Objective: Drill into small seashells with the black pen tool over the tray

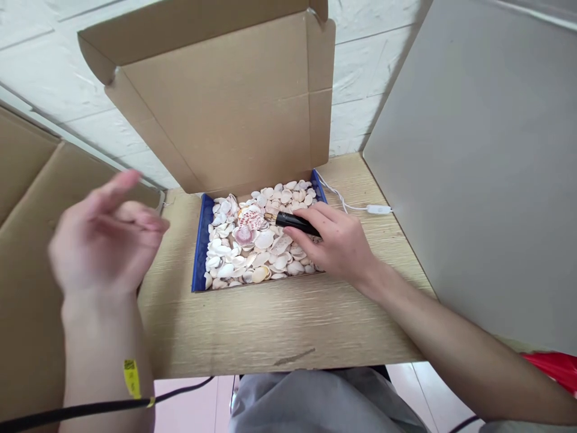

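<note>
My right hand [336,240] rests over the right side of a blue-walled box [199,252] full of pale seashells [252,252]. It grips a black pen-like tool [295,222] with a brass tip that points left toward a pink-spotted shell [250,219]. My left hand [106,231] is raised and blurred to the left of the box, holding nothing, with its fingers loosely apart. The box's brown cardboard lid [225,102] stands open behind the shells.
The box sits on a light wooden table [270,325]. A white cable with an inline switch [377,208] runs along the right. A grey panel [487,168] stands at right and cardboard sheets [27,252] at left. A black cable [81,410] crosses my left forearm.
</note>
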Tool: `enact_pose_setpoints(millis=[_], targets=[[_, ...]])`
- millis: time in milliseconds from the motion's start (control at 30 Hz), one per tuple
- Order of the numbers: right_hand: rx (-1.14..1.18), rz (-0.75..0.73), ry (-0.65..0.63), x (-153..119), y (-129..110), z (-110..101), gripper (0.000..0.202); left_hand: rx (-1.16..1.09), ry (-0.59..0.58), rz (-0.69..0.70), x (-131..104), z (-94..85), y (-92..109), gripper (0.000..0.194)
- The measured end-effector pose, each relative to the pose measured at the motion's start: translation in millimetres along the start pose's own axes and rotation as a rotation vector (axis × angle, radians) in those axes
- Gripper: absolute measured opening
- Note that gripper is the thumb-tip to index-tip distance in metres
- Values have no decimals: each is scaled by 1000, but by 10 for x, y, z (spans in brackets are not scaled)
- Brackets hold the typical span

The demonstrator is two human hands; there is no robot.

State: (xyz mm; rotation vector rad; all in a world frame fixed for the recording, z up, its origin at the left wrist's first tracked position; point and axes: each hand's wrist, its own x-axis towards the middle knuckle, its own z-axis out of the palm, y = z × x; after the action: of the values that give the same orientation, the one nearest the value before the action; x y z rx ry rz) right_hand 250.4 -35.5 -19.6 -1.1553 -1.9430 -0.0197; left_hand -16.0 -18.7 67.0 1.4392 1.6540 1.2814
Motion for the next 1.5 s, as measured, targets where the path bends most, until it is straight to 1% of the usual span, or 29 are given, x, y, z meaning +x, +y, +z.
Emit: enact_pose_setpoints(millis=[33,67,100,167,233,267,367,433,533,633,733,867,967,1033,1100,1167,1267,1333,1400,1433,1500], targets=[[-3,1,-1,2,-1,-1,25,-58,-39,-11,112,68,20,30],[-3,5,-7,3,-2,-3,25,-26,-92,4,211,144,7,26],[-2,9,-12,3,-3,-3,25,79,-172,15,296,221,-34,25],[3,13,-14,2,-1,-2,25,386,-304,32,424,354,-164,29],[7,11,-14,-1,3,3,26,603,-383,125,498,438,-297,34],[8,8,-13,-4,6,7,26,663,-410,162,515,463,-350,34],[9,-1,-15,-10,15,15,25,779,-411,309,520,507,-449,31],[9,-2,-19,-14,17,14,26,821,-407,439,516,535,-492,31],[7,2,-35,-14,12,6,24,812,-464,615,545,582,-572,34],[-4,5,-34,-11,2,-3,22,814,-521,709,606,624,-653,36],[-1,12,-39,-9,-4,-5,21,841,-564,758,648,676,-672,37],[-3,-2,-36,-10,-2,0,20,851,-651,731,649,798,-585,36],[-19,-15,-24,-14,6,4,20,876,-674,631,651,897,-524,34],[-17,-19,-24,-17,10,4,20,870,-669,593,662,937,-516,32],[-15,-23,-24,-18,11,3,20,855,-656,602,669,946,-521,35],[-18,-29,-19,-17,10,1,20,843,-628,613,655,920,-515,38],[-15,-43,-26,-14,8,-1,21,793,-547,595,579,829,-461,29],[-7,-45,-35,-12,9,0,21,688,-459,571,491,757,-414,25],[0,-45,-36,-10,10,1,21,519,-429,487,383,697,-386,23],[1,-47,-38,-10,11,0,20,402,-437,403,326,676,-383,23],[0,-59,-47,-7,12,-2,20,160,-482,191,218,651,-398,26]])
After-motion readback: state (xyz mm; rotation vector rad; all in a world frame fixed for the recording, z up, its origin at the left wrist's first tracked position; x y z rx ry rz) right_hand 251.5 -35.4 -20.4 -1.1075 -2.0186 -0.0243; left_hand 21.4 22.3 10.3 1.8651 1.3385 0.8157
